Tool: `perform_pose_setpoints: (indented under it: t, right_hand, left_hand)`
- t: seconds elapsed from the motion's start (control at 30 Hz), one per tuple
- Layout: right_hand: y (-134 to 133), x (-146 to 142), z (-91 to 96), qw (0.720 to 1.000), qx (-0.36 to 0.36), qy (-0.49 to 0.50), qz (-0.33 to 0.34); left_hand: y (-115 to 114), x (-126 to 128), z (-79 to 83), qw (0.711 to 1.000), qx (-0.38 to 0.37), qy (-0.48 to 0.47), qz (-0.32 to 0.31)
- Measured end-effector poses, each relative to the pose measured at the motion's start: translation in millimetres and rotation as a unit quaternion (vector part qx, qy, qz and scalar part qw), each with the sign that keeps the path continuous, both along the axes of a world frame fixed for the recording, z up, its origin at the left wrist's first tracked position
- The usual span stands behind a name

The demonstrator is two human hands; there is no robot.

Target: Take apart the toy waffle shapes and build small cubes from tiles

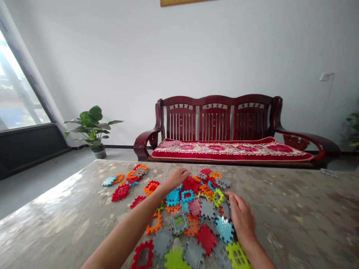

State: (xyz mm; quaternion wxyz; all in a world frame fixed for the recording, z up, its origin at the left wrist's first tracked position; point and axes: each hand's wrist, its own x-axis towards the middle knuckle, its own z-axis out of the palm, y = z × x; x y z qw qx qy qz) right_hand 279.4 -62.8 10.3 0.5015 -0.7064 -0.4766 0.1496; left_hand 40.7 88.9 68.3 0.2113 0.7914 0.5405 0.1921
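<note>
A heap of interlocking plastic tiles with toothed edges lies on the table, in red, orange, blue, grey and lime green. My left hand [178, 178] reaches over the far left part of the heap, palm down, next to some red tiles [191, 184]. Its fingers are slightly bent and stretched to the right; nothing shows in them, though their undersides are hidden. At the heap's right edge is my right hand [242, 216], its fingers extended forward. Their tips come close to a lime green frame tile [218, 198]; contact is unclear. A light blue tile [224, 228] lies beside this hand.
More tiles lie apart on the left, among them a red one [120, 192] and a light blue one [109, 181]. A grey piece [329, 172] sits at the table's far right. Beyond the patterned tabletop [294, 216] stand a wooden bench [214, 101] and a potted plant [95, 127].
</note>
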Motion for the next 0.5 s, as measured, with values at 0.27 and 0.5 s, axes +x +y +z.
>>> perform_pose_setpoints:
  t: [0.27,0.5]
  right_hand:
    - [0.4,4.9,-5.0,1.000,-0.008,0.001,0.009]
    - [1.7,7.4,-8.7,1.000,-0.003,-0.001,0.019]
  left_hand:
    - [27.8,-102.8,10.6,0.965,0.044,0.083,0.243]
    - [51.3,-188.8,-9.0,0.935,0.016,0.181,0.306]
